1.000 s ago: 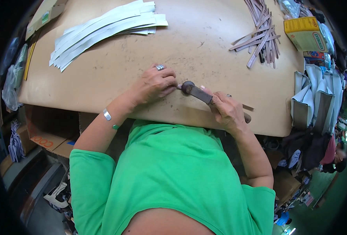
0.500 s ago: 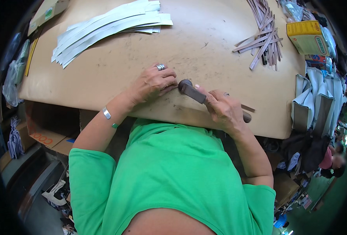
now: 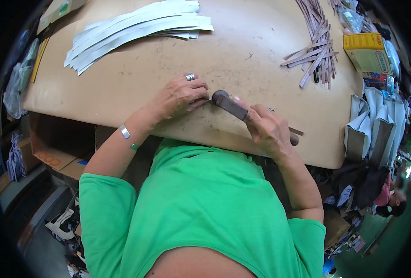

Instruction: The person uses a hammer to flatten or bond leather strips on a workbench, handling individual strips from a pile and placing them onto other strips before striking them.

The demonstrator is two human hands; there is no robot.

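Close to the table's near edge [image 3: 242, 150], right hand [image 3: 268, 129] grips a hammer [image 3: 228, 105]; left hand [image 3: 180, 95] pinches down.

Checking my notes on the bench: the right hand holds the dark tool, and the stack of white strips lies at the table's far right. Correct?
Not quite. The head view shows the white strips at the far left; the right hand does hold the dark tool.

Right hand [image 3: 268, 129] grips hammer [image 3: 228, 105] beside left hand [image 3: 182, 95].

place: craft workshop | evidence: worn workbench [image 3: 270, 51], white strips [image 3: 131, 28] (stacked), brown strips [image 3: 314, 46], cardboard boxes [image 3: 52, 157]
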